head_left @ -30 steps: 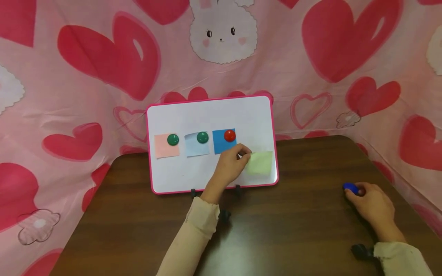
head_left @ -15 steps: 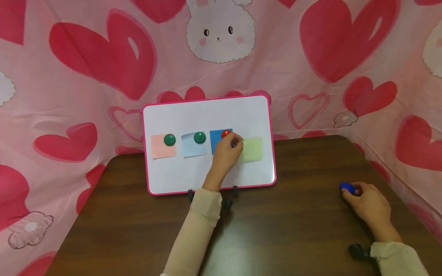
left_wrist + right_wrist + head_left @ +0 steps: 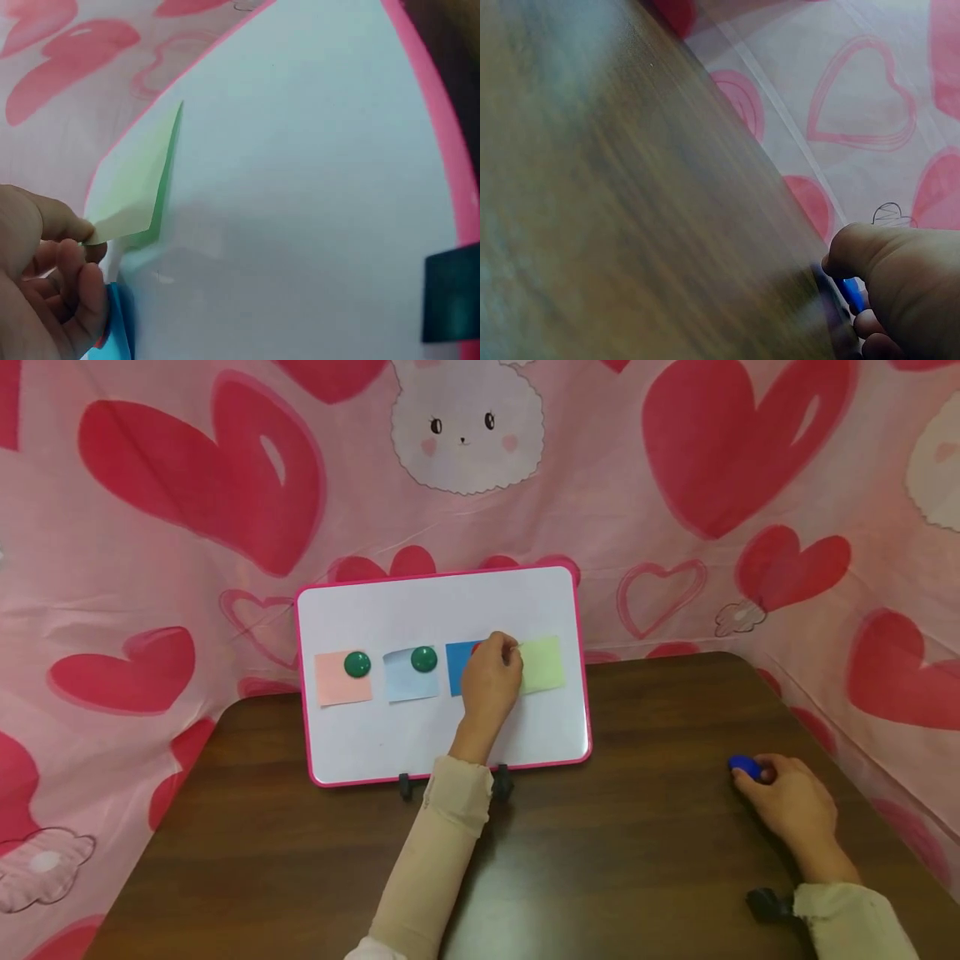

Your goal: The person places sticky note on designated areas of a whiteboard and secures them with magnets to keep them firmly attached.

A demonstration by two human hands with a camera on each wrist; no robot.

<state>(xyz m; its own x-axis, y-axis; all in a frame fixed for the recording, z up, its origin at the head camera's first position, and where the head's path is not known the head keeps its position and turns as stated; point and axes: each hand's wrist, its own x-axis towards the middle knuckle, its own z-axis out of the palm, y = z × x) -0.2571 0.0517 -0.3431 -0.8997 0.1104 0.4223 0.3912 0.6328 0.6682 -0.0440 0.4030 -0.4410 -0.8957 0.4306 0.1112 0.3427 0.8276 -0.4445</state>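
My left hand (image 3: 491, 681) pinches the left edge of a pale green paper note (image 3: 543, 665) at the right part of a pink-framed whiteboard (image 3: 450, 739). In the left wrist view the green note (image 3: 139, 180) tilts out from the board, its shadow falling behind it. Under that hand is a blue note (image 3: 457, 670) with a red round magnet (image 3: 476, 648), mostly covered by the fingers. At the table's right side my right hand (image 3: 797, 802) holds a blue round magnet (image 3: 745, 767) between thumb and fingers; in the right wrist view only a sliver of the blue magnet (image 3: 850, 292) shows.
On the board's left, green magnets sit on a pink note (image 3: 342, 689) and a light blue note (image 3: 411, 687). Black stand feet (image 3: 405, 787) hold the board's lower edge on the brown table (image 3: 622, 852). A heart-patterned pink cloth (image 3: 585, 510) hangs behind.
My left hand has raised the green note from low on the board's right to level with the other notes. The right hand still holds the blue magnet, and the head view has shifted slightly.
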